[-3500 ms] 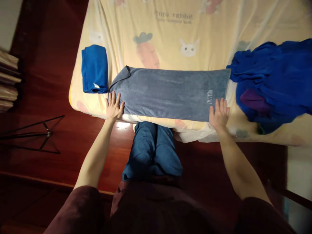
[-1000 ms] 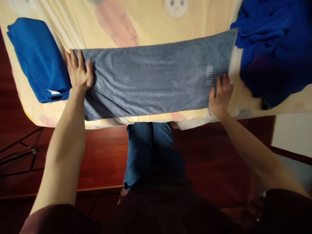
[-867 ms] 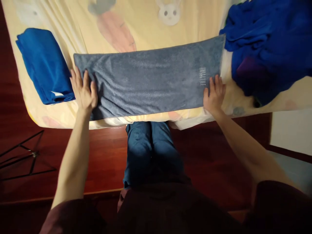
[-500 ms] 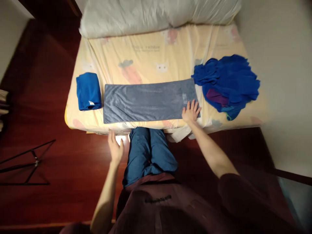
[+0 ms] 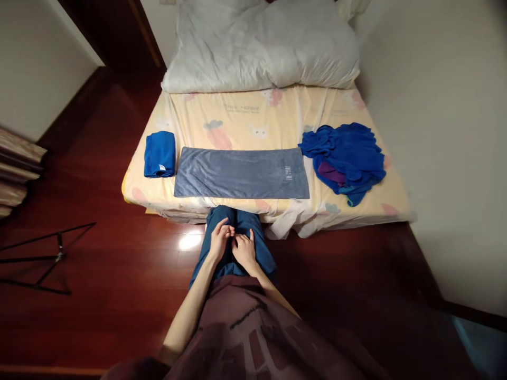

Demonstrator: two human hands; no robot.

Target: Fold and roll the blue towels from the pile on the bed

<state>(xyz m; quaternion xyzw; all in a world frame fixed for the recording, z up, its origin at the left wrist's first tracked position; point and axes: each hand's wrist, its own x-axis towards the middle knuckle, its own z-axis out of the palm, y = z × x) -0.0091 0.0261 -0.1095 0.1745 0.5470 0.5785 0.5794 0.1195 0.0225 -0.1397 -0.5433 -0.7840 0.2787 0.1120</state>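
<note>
Both my hands are drawn back in front of my lap, above the blue trousers (image 5: 264, 258). My left hand (image 5: 218, 241) is loosely curved with its fingers apart and holds nothing. Close beside it, my right hand (image 5: 244, 250) is also empty, its thumb raised and fingers slightly bent. Ahead of them a grey towel (image 5: 241, 173) lies flat as a long strip near the bed's front edge, with pale lettering at its right end. To its left sits a folded blue cloth (image 5: 160, 153) with a small white tag. At its right is a crumpled blue fabric pile (image 5: 350, 155) with a purple piece in it.
The bed (image 5: 233, 124) has a yellow patterned sheet. A rolled-up grey-white quilt (image 5: 261, 47) lies across its far end. On the dark red floor at left stand black metal legs (image 5: 59, 257), near striped fabric (image 5: 18, 171). A wall (image 5: 447, 158) rises at right.
My right hand has lifted off the grey towel's right end and come back to my lap. My left hand has moved right, beside it. The view has shifted, showing more of the quilt.
</note>
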